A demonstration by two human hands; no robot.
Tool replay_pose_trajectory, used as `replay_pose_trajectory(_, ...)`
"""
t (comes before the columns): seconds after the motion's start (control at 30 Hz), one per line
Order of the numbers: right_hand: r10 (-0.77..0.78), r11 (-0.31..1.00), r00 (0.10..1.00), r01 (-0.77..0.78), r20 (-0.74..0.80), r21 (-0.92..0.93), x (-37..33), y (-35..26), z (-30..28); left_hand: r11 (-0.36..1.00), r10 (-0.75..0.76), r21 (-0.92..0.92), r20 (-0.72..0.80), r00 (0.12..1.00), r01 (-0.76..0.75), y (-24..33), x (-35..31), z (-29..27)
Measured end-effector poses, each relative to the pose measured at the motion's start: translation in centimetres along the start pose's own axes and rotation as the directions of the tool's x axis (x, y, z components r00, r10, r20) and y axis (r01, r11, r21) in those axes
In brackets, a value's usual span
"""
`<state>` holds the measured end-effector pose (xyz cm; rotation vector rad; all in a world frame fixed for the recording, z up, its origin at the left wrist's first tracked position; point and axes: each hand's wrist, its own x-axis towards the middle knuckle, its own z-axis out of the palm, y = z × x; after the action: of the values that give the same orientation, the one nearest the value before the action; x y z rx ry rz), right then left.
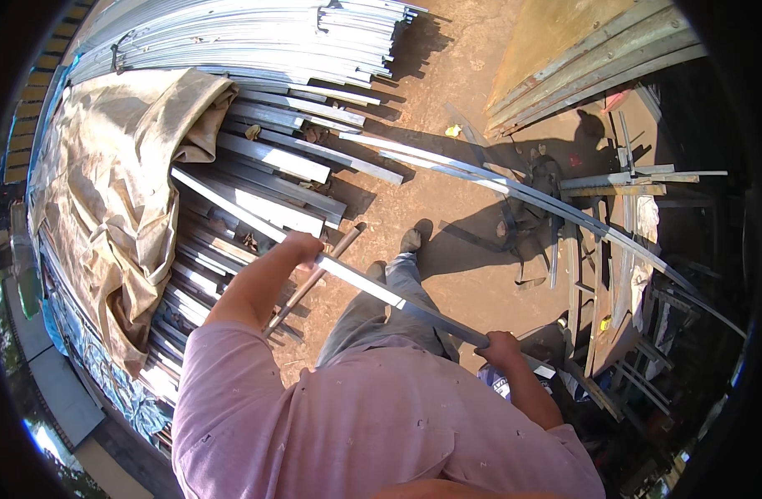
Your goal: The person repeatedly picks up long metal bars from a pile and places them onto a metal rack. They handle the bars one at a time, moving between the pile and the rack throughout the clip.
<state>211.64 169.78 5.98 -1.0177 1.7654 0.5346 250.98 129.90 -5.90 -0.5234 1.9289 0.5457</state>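
A long, straight grey metal bar (372, 288) runs slantwise across the front of my body, its left part reaching back to the edge of a tarp. My left hand (302, 248) is closed around it near the pile at the left. Farther along to the right, my right hand (504, 351) also grips the bar, close to my waist. The bar's far left end meets the tarp's edge, and I cannot tell if it goes underneath. Below my left hand, a brownish pipe (345, 241) lies on the ground.
Stacked metal profiles (223, 37) fill the upper left, partly under a dusty beige tarp (106, 179). Two long metal strips (522, 193) stretch to the right over brown ground (451, 71). Large panels (597, 71) lean at upper right, above scattered metal offcuts (618, 190).
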Motion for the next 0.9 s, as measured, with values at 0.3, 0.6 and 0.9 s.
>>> replay_pose_trajectory(0.3, -0.015, 0.995, 0.992, 0.028, -0.128, 0.097, -2.8, 3.0, 0.5, 0.971, -0.192, 0.095, -0.229, 0.954, 0.218, -5.4, -3.3, 0.7)
replay_pose_trajectory(0.6, 0.004, 1.0, 0.968, -0.011, -0.25, -0.029, -6.9, 31.3, 1.3, 0.981, -0.099, 0.154, -0.128, 0.987, 0.118, 21.4, 2.9, -5.7)
replay_pose_trajectory(0.9, 0.897, -0.268, 0.424, 0.74, -0.12, 0.617, -12.2, 54.8, 12.3, 0.828, 0.544, 0.234, -0.116, 0.831, -0.509, 78.5, 7.7, -21.8)
